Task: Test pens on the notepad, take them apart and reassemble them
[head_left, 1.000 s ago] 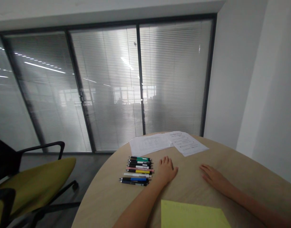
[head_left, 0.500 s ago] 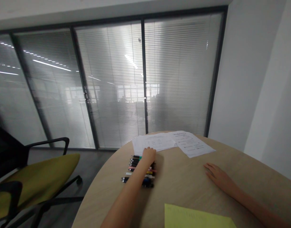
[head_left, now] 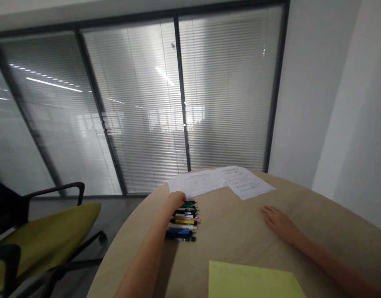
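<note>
A row of pens (head_left: 182, 227) lies side by side on the round wooden table, in black, green, yellow, white, pink and blue. My left hand (head_left: 175, 200) is at the far left end of the row, fingers curled down against the end of a green pen (head_left: 189, 204). The fingertips are partly hidden, and whether they grip that pen is unclear. My left forearm covers the left ends of several pens. Over on the right, my right hand (head_left: 279, 221) rests on the tabletop, fingers loosely stretched out, holding nothing.
Printed white sheets (head_left: 203, 184) overlap at the table's far edge. Near me lies a yellow sheet of paper (head_left: 252, 281). A chair with a yellow-green seat (head_left: 54, 225) stands left of the table (head_left: 234, 236). Behind are glass panels with blinds (head_left: 141, 124) and a white wall (head_left: 314, 82).
My left hand has moved from the right ends of the pens to their left side, uncovering more of the row. The right hand stays flat on the table. The view has shifted slightly.
</note>
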The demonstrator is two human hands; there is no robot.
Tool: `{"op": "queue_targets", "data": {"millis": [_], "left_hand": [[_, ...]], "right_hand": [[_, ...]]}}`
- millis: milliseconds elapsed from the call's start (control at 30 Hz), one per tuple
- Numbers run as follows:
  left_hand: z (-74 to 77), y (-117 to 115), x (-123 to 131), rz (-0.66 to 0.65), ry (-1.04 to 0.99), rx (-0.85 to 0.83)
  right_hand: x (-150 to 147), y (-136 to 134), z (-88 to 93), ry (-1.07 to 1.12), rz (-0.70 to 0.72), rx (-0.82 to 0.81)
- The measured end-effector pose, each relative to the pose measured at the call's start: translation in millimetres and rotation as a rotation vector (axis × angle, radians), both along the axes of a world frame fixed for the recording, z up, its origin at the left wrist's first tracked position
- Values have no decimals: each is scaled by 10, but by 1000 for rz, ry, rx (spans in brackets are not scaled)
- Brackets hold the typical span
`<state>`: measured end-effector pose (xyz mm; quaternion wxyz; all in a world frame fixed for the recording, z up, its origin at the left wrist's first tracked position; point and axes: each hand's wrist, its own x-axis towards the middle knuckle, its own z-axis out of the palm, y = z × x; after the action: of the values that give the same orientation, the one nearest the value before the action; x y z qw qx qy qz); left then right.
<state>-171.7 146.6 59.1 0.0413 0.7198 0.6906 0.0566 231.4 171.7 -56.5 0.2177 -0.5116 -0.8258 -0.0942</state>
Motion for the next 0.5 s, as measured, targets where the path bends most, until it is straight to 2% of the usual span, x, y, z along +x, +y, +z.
{"op": "queue_targets", "data": {"millis": [167,300,433,500], "left_hand": [[35,13,-27,-18,-220,86],[154,36,29,-53,-490,165],[292,52,173,-67,-824,217],[309,45,312,-74,-1009,203]], "right_hand": [[-43,-40,66,10,3,-25],[-72,-63,96,30,-3,-24],[-78,-51,75,28,-4,8],[-79,-44,66,21,-8,17]]}}
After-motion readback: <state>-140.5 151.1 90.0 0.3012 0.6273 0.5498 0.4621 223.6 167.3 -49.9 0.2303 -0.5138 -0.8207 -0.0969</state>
